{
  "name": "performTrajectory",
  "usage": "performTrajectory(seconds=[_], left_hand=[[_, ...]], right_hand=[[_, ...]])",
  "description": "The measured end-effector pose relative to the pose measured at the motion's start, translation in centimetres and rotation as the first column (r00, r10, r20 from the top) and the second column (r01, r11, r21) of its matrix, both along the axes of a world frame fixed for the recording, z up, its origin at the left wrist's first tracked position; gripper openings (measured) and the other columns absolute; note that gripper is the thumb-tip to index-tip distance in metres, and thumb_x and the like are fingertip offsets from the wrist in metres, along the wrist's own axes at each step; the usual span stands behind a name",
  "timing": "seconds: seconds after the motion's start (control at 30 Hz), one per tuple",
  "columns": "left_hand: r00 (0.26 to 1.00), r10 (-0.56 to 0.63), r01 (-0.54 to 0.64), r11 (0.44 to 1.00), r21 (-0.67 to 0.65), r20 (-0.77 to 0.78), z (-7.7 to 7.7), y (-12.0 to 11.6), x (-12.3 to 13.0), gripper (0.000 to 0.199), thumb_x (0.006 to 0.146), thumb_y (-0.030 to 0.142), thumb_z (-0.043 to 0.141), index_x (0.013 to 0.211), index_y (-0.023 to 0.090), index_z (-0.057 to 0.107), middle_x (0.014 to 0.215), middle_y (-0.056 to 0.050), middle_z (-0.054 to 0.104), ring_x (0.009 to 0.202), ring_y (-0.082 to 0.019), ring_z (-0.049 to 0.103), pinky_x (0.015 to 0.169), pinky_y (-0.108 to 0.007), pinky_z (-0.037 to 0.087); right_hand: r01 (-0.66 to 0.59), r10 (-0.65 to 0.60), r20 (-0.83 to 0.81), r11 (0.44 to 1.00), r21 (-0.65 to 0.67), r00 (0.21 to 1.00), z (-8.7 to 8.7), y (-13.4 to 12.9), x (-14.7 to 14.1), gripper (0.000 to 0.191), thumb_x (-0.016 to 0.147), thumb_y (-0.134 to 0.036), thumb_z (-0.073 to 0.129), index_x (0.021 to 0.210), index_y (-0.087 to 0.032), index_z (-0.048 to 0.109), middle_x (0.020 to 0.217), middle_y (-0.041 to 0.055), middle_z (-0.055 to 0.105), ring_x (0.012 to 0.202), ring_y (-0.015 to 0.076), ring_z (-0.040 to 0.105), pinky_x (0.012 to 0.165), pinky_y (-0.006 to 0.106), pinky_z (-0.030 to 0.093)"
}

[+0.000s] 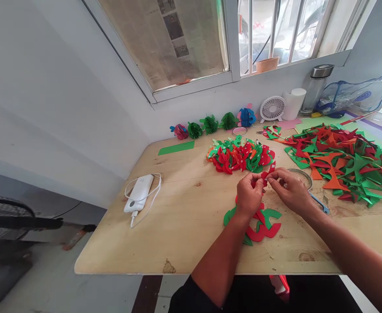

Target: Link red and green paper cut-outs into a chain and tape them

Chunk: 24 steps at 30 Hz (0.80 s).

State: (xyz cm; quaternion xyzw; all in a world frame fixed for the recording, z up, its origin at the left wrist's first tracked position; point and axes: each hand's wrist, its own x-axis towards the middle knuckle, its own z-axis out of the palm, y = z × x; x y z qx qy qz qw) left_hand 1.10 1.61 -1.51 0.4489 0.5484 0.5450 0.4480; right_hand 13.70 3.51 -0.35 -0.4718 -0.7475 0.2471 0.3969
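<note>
My left hand [250, 193] pinches a small red paper piece [272, 168] with a pale square on its upper end. Close on its right, my right hand [289, 188] has its fingers closed on the same piece. Below the hands, red and green curved paper cutouts [258, 234] lie on the wooden table, partly behind my left forearm. Just beyond my hands sits a heap of red and green cutouts [232, 158], several with pale squares. A roll of tape [303, 174] lies partly hidden behind my right hand, beside a blue-grey tool [320, 203].
Paper scraps [350, 161] are piled at the right. A white power bank [139, 193] with a cable lies on the table [184, 217] at left. Folded paper ornaments [209, 124], a small fan [272, 108] and a glass bottle [315, 91] stand along the wall.
</note>
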Motion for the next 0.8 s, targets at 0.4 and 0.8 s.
performTrajectory(seconds=[0.4, 0.8], left_hand=[[0.994, -0.016, 0.024, 0.997, 0.073, -0.107, -0.25, -0.19, -0.05, 0.013, 0.078, 0.023, 0.051, 0.080, 0.017, 0.062, 0.075, -0.005, 0.067, 0.063, -0.013, 0.061, 0.057, -0.022, 0.050], [0.985, 0.013, 0.003, 0.995, 0.095, -0.171, 0.02, -0.39, 0.02, 0.010, 0.075, 0.020, 0.057, 0.078, 0.018, 0.066, 0.074, -0.005, 0.068, 0.071, -0.016, 0.063, 0.064, -0.025, 0.050]], right_hand=[[0.012, -0.033, 0.160, 0.991, 0.130, 0.987, -0.40, -0.32, -0.06, 0.019, 0.085, -0.029, 0.044, 0.080, -0.021, 0.060, 0.084, 0.0075, 0.063, 0.075, 0.0190, 0.058, 0.063, 0.030, 0.044], [0.030, -0.066, 0.192, 0.982, 0.184, 0.979, -0.79, -0.18, 0.12, 0.020, 0.084, -0.028, 0.046, 0.084, -0.021, 0.064, 0.084, 0.0071, 0.063, 0.072, 0.0190, 0.058, 0.060, 0.030, 0.042]])
